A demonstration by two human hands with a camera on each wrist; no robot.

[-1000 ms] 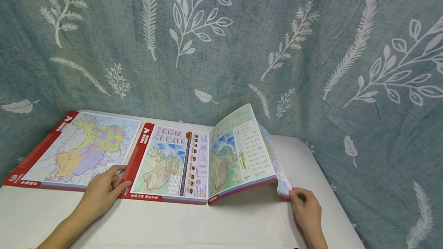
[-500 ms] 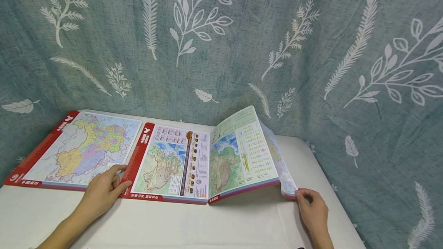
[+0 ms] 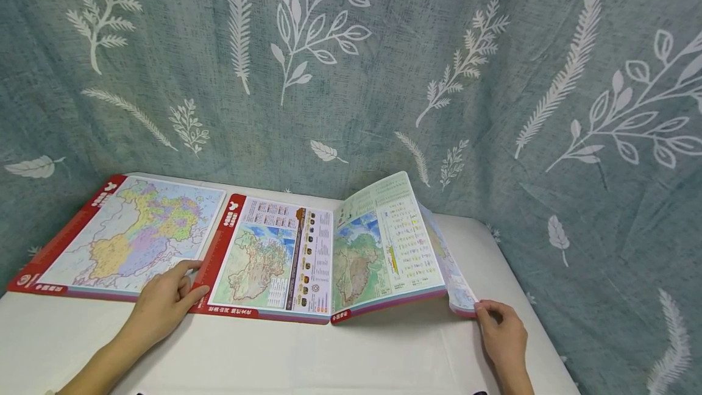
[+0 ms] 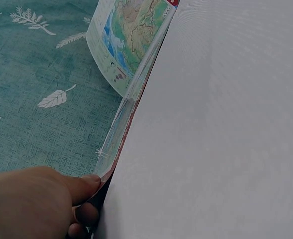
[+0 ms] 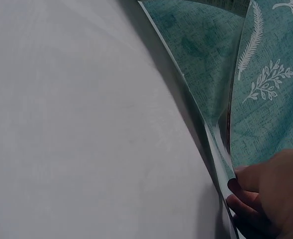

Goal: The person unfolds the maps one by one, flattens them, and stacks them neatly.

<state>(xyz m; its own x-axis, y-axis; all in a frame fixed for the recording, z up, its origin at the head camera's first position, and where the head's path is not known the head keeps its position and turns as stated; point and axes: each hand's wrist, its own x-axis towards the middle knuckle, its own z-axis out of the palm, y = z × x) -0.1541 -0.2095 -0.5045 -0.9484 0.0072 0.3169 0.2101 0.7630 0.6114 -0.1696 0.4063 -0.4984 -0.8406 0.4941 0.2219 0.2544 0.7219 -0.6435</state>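
In the head view my left hand (image 3: 167, 300) rests at the red left margin of an open folding map (image 3: 263, 273). My left thumb (image 4: 84, 186) lies on top of its edge with the fingers curled below, in the left wrist view. The map's right panel (image 3: 384, 249) slopes up from the crease, showing a green relief map. Behind it, another glossy sheet (image 3: 460, 288) slants down to the right. My right hand (image 3: 501, 334) pinches that sheet's lower corner between thumb and fingers; in the right wrist view the thumb (image 5: 248, 177) presses on its edge.
A second map (image 3: 148, 236), with coloured provinces and a red margin, lies flat on the left, touching my left hand. The white table (image 3: 274, 358) extends in front. A green curtain (image 3: 351, 108) with white leaf patterns hangs directly behind.
My right hand has moved to the right, drawing the sheet's corner with it. The raised panel has tilted lower and further right. My left hand has stayed in place.
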